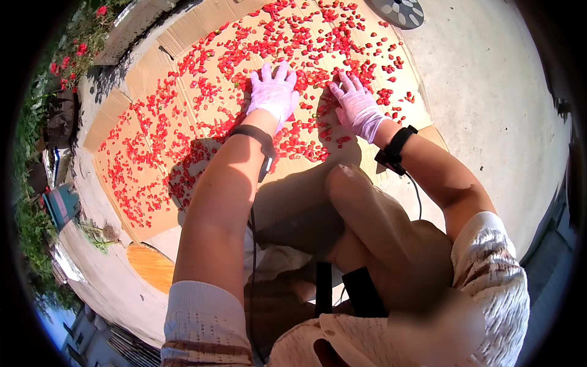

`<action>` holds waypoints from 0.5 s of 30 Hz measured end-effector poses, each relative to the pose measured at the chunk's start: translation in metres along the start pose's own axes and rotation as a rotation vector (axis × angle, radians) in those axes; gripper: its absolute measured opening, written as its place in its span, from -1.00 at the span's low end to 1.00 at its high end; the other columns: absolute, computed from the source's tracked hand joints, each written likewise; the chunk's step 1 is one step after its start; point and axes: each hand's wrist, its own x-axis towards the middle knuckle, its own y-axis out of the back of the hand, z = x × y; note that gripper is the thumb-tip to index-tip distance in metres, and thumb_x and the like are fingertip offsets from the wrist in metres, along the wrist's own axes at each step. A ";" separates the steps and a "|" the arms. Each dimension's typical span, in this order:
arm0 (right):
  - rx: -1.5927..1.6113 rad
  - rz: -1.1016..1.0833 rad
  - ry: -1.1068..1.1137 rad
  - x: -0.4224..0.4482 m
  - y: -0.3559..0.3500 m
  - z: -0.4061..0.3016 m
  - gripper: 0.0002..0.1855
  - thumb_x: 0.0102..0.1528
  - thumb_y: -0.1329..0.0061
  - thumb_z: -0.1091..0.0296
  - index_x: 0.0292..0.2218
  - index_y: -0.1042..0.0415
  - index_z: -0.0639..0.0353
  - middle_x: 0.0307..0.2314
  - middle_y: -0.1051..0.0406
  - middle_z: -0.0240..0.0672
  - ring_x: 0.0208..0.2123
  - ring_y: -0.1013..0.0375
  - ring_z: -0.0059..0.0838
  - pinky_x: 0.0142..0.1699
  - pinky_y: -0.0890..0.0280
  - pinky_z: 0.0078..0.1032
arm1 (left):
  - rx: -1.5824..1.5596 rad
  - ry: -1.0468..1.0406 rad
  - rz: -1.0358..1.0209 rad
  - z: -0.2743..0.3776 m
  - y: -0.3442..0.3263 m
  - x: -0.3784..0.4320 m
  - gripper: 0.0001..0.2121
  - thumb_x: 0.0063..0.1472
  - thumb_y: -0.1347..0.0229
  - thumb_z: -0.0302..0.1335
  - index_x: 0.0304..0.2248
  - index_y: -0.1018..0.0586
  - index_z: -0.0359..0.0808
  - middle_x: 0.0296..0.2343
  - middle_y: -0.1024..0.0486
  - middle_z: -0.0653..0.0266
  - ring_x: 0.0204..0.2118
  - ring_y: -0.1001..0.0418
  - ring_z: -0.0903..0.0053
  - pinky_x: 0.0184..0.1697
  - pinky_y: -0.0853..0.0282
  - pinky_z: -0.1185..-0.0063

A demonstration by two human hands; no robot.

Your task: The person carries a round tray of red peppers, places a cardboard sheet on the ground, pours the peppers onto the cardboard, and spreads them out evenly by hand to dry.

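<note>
Pieces of cut red chili pepper point(158, 137) lie scattered in the sun over a flattened cardboard sheet point(151, 220) on the ground. My left hand point(274, 94), in a thin pale glove, is palm down over the pieces near the middle, fingers spread. To its right, my right hand point(357, 105), gloved the same way, reaches over more pieces with its fingers slightly apart. Neither hand visibly grips anything; what lies under the palms is hidden. Black straps with small devices point(398, 149) circle both wrists, and cables run from them.
A grey round object with oval holes point(398, 10) rests at the cardboard's far right edge. Concrete ground point(477, 82) surrounds the sheet. At left are a wooden board point(149, 266), a teal container point(62, 206) and red-flowered plants point(82, 49). My bent knee point(348, 183) is close below my right hand.
</note>
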 end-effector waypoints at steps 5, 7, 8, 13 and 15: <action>-0.050 0.144 0.099 0.031 0.007 0.023 -0.38 0.01 0.10 0.43 0.15 -0.19 0.04 0.21 0.07 -0.08 0.23 0.04 0.02 0.23 -0.04 -0.16 | -0.091 0.117 0.136 0.018 0.014 0.027 -0.39 0.22 0.05 -0.17 0.23 -0.05 0.03 0.25 0.15 0.18 0.26 0.14 0.02 0.22 0.13 0.06; -0.054 0.150 -0.047 0.044 0.018 0.031 -0.39 0.02 0.12 0.44 0.14 -0.21 0.01 0.20 0.05 -0.08 0.22 0.03 0.02 0.22 -0.07 -0.18 | -0.097 0.195 0.051 0.016 0.016 0.035 -0.37 0.24 0.07 -0.12 0.24 -0.01 0.05 0.26 0.21 0.11 0.27 0.17 0.00 0.22 0.15 0.04; -0.042 0.166 -0.113 0.050 0.024 0.036 -0.38 0.02 0.12 0.44 0.15 -0.20 -0.01 0.21 0.06 -0.08 0.22 0.03 0.02 0.22 -0.07 -0.18 | -0.110 0.223 0.034 0.014 0.017 0.037 -0.37 0.24 0.08 -0.12 0.25 0.01 0.04 0.26 0.23 0.10 0.27 0.16 -0.02 0.22 0.15 0.04; -0.085 0.173 -0.016 0.082 0.041 0.050 -0.34 0.04 0.13 0.43 0.19 -0.11 -0.08 0.22 0.09 -0.12 0.24 0.07 -0.01 0.24 0.00 -0.13 | -0.111 0.340 0.086 0.012 0.017 0.042 -0.28 0.23 0.05 -0.10 0.26 0.13 -0.01 0.25 0.23 0.00 0.25 0.12 -0.10 0.21 0.13 0.04; -0.078 0.187 -0.207 0.086 0.047 0.055 -0.33 0.06 0.11 0.39 0.20 -0.07 -0.09 0.22 0.08 -0.15 0.25 0.08 -0.01 0.24 0.01 -0.10 | -0.070 0.359 0.070 0.006 0.016 0.043 -0.26 0.21 0.04 -0.10 0.26 0.15 -0.01 0.25 0.22 -0.04 0.25 0.11 -0.10 0.21 0.11 0.06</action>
